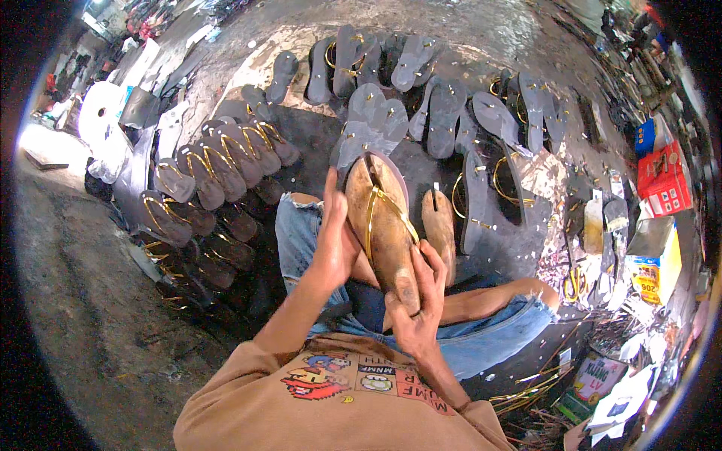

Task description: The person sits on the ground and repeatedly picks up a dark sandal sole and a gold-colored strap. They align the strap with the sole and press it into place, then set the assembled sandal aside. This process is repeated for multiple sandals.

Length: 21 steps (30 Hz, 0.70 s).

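A wooden shoe last (389, 239), slotted at its toe, lies in front of me inside a thong sandal (407, 183). The sandal's thin gold strap (383, 195) forms a V over the last, and its greyish sole shows along the toe edge. My left hand (336, 239) grips the left side, thumb up along the edge and the other fingers hidden underneath. At the heel end my right hand (420, 304) is closed around the last, with fingertips at the strap's right end. A second wooden last (438, 229) stands just right of the sandal.
Finished-looking gold-strapped sandals (226, 158) sit in rows at the left. Dark soles (444, 113) spread ahead and to the right. A red box (665, 179), a yellow-blue can (653, 259) and loose gold strips (530, 392) lie at the right. My crossed legs (481, 331) are below the work.
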Available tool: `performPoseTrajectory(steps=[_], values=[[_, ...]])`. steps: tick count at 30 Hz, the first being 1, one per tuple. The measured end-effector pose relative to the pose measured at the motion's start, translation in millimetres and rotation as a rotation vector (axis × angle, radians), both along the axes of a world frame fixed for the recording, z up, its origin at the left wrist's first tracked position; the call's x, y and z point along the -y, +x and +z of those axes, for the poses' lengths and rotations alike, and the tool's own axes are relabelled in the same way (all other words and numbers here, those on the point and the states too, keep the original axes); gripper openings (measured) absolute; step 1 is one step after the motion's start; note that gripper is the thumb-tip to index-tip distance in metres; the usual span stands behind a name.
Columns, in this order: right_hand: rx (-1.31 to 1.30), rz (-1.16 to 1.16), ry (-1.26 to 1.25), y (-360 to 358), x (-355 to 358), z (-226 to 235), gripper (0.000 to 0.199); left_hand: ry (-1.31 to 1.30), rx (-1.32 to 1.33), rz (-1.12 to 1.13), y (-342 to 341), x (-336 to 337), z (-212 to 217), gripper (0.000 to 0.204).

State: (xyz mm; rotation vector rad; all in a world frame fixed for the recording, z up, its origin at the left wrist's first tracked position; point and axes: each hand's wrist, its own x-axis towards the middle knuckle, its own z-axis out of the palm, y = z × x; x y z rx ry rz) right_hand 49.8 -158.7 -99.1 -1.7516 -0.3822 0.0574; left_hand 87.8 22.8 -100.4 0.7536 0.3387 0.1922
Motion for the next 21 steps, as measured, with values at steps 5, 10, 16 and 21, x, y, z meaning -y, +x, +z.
performPoseTrajectory(steps=[5, 10, 16, 21], values=[[-0.201, 0.084, -0.107, -9, 0, -1, 0.075, -0.238, -0.518, -0.233, -52, 23, -9, 0.061], [-0.718, -0.006, 0.213, -24, 39, -2, 0.047, -0.337, -0.458, -0.359, -108, 3, 7, 0.064], [-0.868, 0.217, 0.230, -50, 50, 17, 0.041, -0.457, -0.510, -0.382, -131, 12, 56, 0.073], [-1.212, 0.199, 0.546, -65, 59, 25, 0.034, -0.569, -0.435, -0.387, -159, 18, 12, 0.087]])
